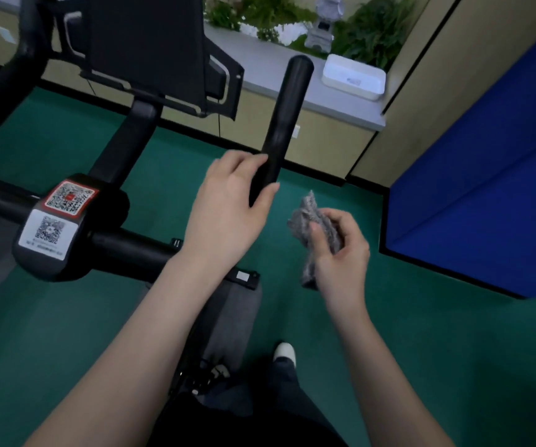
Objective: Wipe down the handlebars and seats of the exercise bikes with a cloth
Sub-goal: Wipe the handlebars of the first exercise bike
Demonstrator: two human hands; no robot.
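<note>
Our left hand (228, 211) curls round the lower end of the black cylindrical handlebar (284, 124), with the thumb on the near side. Our right hand (340, 253) clutches the crumpled grey cloth (308, 217), which is bunched between fingers and thumb, just right of that bar and not touching it. A white rectangular tray (353, 75) sits at the right end of the grey counter (260, 66).

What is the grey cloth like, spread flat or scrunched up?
Scrunched up. The right hand grips the grey cloth in a wad, with crumpled ends sticking out above and below the fingers.
</note>
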